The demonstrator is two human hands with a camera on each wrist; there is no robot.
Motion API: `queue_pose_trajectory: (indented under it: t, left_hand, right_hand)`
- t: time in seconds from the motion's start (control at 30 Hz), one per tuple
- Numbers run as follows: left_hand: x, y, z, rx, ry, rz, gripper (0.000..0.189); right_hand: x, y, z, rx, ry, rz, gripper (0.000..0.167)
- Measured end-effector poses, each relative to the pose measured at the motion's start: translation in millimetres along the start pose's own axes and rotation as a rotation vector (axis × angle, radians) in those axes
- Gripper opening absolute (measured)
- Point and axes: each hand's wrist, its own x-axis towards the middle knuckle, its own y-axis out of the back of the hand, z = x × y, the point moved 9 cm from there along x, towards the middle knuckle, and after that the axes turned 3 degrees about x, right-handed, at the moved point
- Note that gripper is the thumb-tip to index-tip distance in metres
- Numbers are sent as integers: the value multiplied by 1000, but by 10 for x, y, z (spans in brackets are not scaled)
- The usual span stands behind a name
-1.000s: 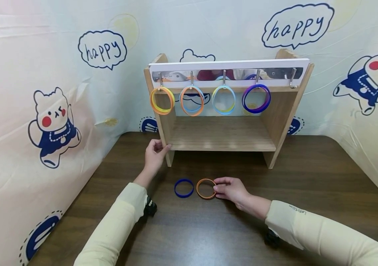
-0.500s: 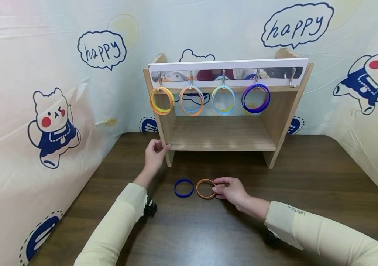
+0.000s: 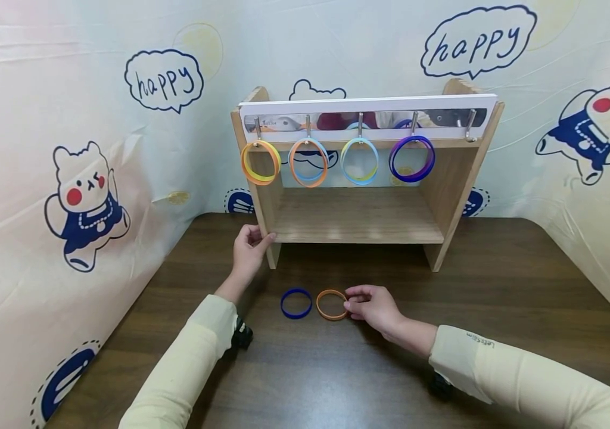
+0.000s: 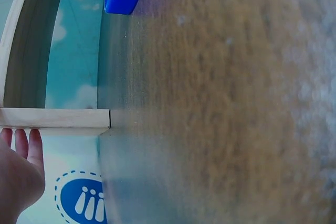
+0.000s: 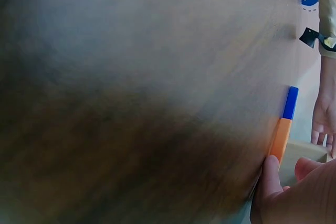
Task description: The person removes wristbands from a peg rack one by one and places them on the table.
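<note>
**Two hands working at a small ring stand: one bracing, one pinching an orange ring**

A person's right hand [image 3: 374,307] is pinching the right edge of an orange ring [image 5: 282,135], which is lying flat on a brown desk [image 3: 294,375]. Just to its left, a dark blue ring [image 5: 290,102] is lying on its own. The left hand [image 3: 248,255] is gripping the lower left side of a wooden shelf unit [image 3: 358,214], thumb in front and fingers on the outer face.

Along the unit's white rail [image 3: 358,102], four hooks are carrying pairs of rings: yellow with orange [image 3: 263,182], orange with light blue [image 3: 313,185], light blue with yellow [image 3: 343,161], and dark blue with purple [image 3: 411,179]. The fifth hook [image 3: 471,125], at the far right, is holding no ring (the mirrored strip behind it is showing faint reflections).

The step in hand appears to be handling the orange ring at desk level; the next move probably calls for a steady pinch that is keeping clear of the blue one. The right-wrist view is dim and partly blurred, so how firmly those fingers are closing is hard to tell.
</note>
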Motion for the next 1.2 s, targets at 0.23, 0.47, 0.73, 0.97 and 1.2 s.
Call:
queue_pose_trajectory:
  t: [0.23,0.47,0.73,0.97,1.2]
  left_hand:
    - [3,3,-11,4,2,3,29]
    - [5,2,-12,7,1,-1,28]
    - [13,2,-22,7,5,5,28]
    - [13,-4,-32,12,10,0,29]
    - [16,-2,-23,11,9,3,29]
  right_hand:
    - [-9,32,-77,-3,29,-8,28]
    - [-9,119,-304,32,114,-8,32]
    - [-55,280,-617,22,216,27,31]
    - [-110,500,-985,-13,350,99,30]
    - [-165,751,-1304,6,448,172,32]
